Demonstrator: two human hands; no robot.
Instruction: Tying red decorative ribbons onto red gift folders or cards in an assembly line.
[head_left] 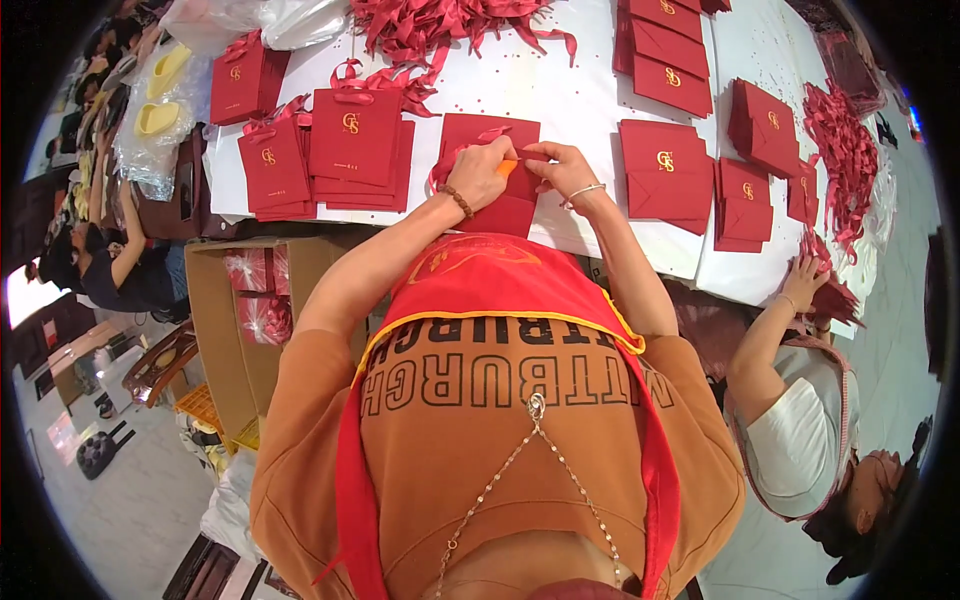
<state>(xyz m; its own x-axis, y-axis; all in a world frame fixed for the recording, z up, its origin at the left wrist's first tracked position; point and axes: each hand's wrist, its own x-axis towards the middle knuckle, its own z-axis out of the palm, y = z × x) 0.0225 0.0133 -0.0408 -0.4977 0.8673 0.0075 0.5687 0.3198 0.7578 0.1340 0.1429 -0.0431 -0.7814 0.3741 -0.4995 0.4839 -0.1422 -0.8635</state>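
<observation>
A dark red paper bag [508,212] lies flat on the table's near edge in front of me. Both hands work over it. My left hand [480,172] is closed, gripping red ribbon, with a small orange piece [508,167] at its fingertips whose kind I cannot make out. My right hand [563,172] pinches a length of red ribbon [533,156], drawn across the bag between the two hands. The fingers partly cover the bag's upper part. Left of my left hand lies a stack of red bags with ribbon handles [354,135].
More red bags [275,172] overlap at left. To the right lie folded red bags [664,170] in piles. Loose ribbons [440,25] heap at the back of the white table [585,95]. At right, another person's hand [803,283] touches red items. A cardboard box [222,330] stands below left.
</observation>
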